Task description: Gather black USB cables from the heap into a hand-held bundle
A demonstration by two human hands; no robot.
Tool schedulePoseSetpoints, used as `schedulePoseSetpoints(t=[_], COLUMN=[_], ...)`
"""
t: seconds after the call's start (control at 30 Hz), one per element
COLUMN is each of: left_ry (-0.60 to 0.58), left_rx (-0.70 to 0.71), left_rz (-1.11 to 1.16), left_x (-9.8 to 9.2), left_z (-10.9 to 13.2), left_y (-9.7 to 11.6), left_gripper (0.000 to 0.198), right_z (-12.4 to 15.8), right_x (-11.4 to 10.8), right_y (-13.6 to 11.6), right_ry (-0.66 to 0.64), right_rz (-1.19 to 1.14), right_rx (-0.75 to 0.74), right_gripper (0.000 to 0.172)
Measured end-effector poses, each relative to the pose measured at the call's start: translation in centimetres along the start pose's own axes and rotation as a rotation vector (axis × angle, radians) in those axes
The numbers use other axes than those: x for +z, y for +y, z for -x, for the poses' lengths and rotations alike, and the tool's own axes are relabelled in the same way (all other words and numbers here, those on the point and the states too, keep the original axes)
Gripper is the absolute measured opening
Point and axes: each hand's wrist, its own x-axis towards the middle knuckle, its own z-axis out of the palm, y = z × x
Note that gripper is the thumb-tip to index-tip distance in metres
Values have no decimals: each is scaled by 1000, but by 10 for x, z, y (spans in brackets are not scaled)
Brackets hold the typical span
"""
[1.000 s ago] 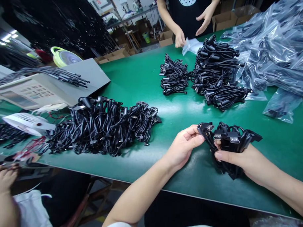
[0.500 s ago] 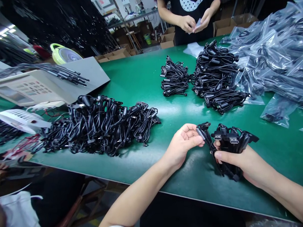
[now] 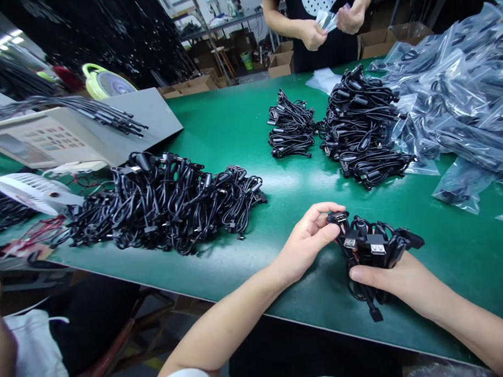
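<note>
My right hand (image 3: 392,276) is wrapped round a bunch of coiled black USB cables (image 3: 371,245), its thumb across the front. Metal USB ends face me at the top of the bunch, and one black plug hangs below. My left hand (image 3: 309,240) pinches the connector end of a USB cable (image 3: 339,219) at the bunch's left side, thumb against fingers. Both hands are above the green table (image 3: 292,192) near its front edge. My right fingers are mostly hidden behind the cables.
A large pile of coiled cables (image 3: 172,208) lies to the left, beside a small white fan (image 3: 32,192) and a tilted beige machine (image 3: 67,138). More cable bundles (image 3: 356,126) lie ahead. Bagged cables (image 3: 452,102) heap up at right. Across the table, a person's hands (image 3: 314,34) hold a clear bag.
The bunch in my right hand has tipped, so its USB ends face me more and a plug dangles lower. My left hand has turned the connector. Across the table, the person's hands have moved apart.
</note>
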Motion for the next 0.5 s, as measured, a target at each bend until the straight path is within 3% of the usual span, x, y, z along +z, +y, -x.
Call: schedulePoseSetpoints(t=[0.17, 0.3, 0.4, 0.5], left_ry=[-36, -42, 7, 38], left_rx=[26, 67, 96, -10], left_rz=[-38, -125, -152, -109], left_x=[-3, -4, -3, 1], left_z=[0, -2, -2, -1], left_y=[-2, -5, -7, -9], left_gripper=[28, 24, 37, 49], right_z=[0, -3, -6, -11], right_x=[2, 6, 8, 3], right_y=[-2, -5, -8, -14], right_ry=[10, 94, 143, 246], right_rz=[5, -120, -260, -414], right_rx=[-70, -96, -91, -112], right_gripper=[32, 29, 27, 30])
